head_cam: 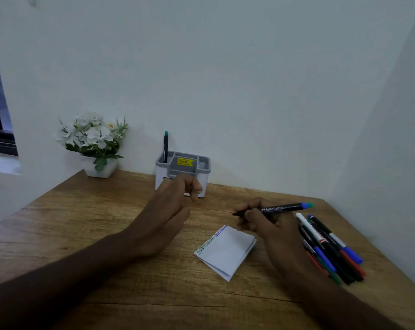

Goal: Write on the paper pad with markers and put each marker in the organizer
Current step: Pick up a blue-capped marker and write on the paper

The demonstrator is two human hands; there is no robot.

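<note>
A small white paper pad [226, 252] lies on the wooden table [87, 225], with a line of green and blue scribble along its upper left edge. My right hand [264, 222] hovers just above and right of the pad, gripping a black marker [276, 208] that points left, with blue and green at its rear end. My left hand [171, 210] hangs loosely curled and empty in front of the grey-and-white organizer [202, 167] at the wall. One green-capped marker [166, 146] stands upright in the organizer's back left compartment.
Several markers [330, 246] with blue, red, green and black caps lie in a pile right of the pad. A white pot of white flowers [94, 141] stands at the back left corner. Walls close the table at the back and right.
</note>
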